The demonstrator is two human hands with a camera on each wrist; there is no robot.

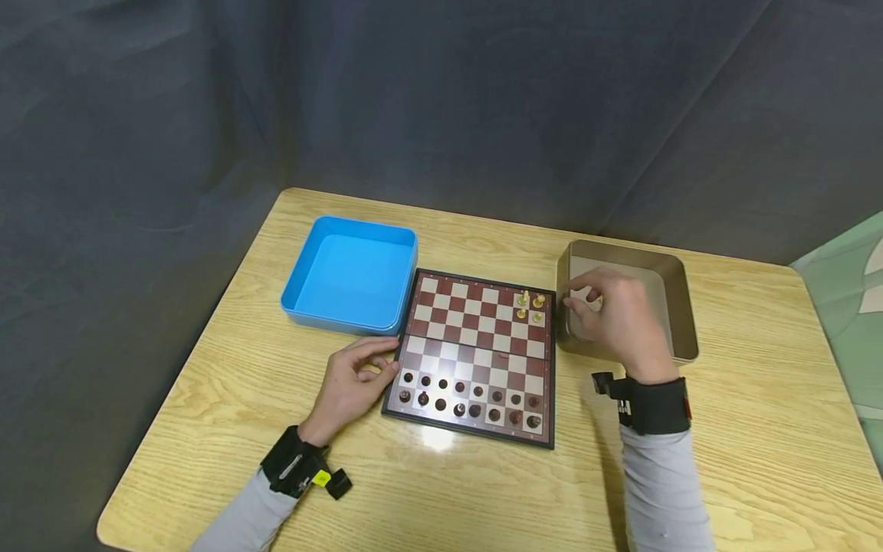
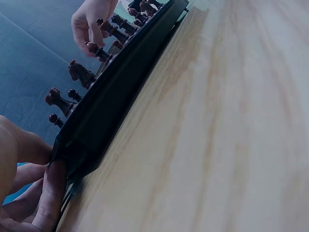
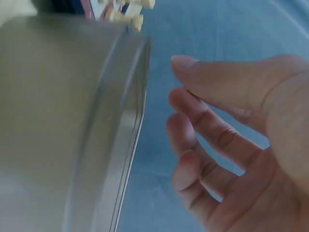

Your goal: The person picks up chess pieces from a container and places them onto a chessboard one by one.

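Nothing is seen held by the right hand; its fingers are loosely bent, with a small gap left between thumb and forefinger, and it is poised over the left side of an open metal tin. By the left hand, the left edge of a chessboard is touched with the fingertips and thumb, the fingers being bent but not wrapped around it. On the table, the board is laid flat between the tin, at its right, and a blue box, just beside its far left corner. Two rows of eight dark pieces are stood along the board's near side, while four pale yellow pieces are grouped at its far right corner, close to the tin. Black bands are worn on both wrists. Behind the table, a dark curtain is hung.
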